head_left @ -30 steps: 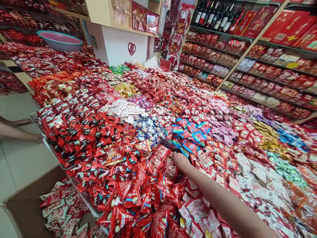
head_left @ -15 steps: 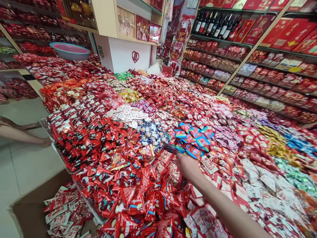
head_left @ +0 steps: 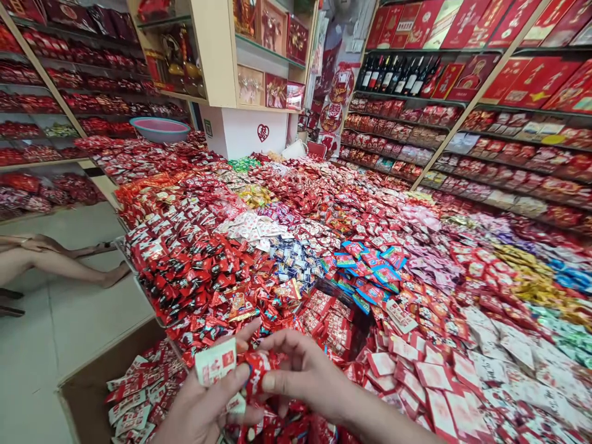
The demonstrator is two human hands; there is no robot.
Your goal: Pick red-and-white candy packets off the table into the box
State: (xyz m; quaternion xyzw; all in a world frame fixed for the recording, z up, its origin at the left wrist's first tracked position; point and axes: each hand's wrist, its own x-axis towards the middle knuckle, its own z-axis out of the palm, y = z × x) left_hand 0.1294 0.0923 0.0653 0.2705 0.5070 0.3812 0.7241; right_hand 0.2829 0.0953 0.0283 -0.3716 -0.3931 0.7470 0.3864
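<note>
Low in the middle of the head view, my two hands meet over the heap of snack packets. My left hand (head_left: pixel 198 401) is closed around a small white packet with red print (head_left: pixel 216 364). Fingers of my right hand (head_left: pixel 308 370) are closed on a glossy red snack packet (head_left: pixel 256 372), which the left thumb also touches. Behind the right hand, red-and-white packets (head_left: pixel 326 317) lie in a dark-walled bin (head_left: pixel 362 333). Large red packets beneath the hands are partly hidden by them.
A cardboard box (head_left: pixel 86 394) with white-and-red packets stands at lower left. Sorted candy piles spread across the table, including blue packets (head_left: pixel 370 268). A pink-and-blue basin (head_left: pixel 160 131) sits at the back. Another person's legs (head_left: pixel 69 259) extend over the floor at left.
My right hand has drawn back from the dark bin's far edge toward me and left. My left hand has come into view with the white packet. The camera view has tilted up.
</note>
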